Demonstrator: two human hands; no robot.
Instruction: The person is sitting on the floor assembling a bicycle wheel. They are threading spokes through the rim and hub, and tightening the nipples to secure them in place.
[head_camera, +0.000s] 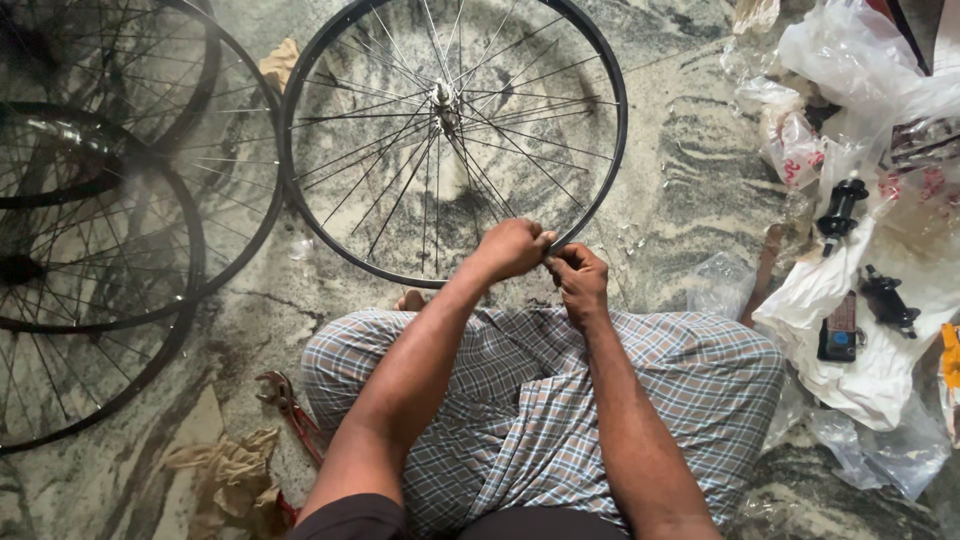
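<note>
A black bicycle wheel rim (600, 70) with thin steel spokes and a silver hub (441, 97) stands tilted on the marbled floor in front of me. My left hand (512, 248) is closed into a fist on the rim's near edge. Touching it, my right hand (578, 282) pinches something small at the same spot on the rim; what it pinches is hidden by the fingers. Both forearms reach out over my lap, which is covered by checked cloth (700, 370).
Several more spoked wheels (110, 210) lie overlapping at the left. Red-handled pliers (285, 400) and a rag (235, 470) lie by my left knee. At the right, crumpled plastic bags (850, 60), white paper and black hub parts (842, 205) are spread about.
</note>
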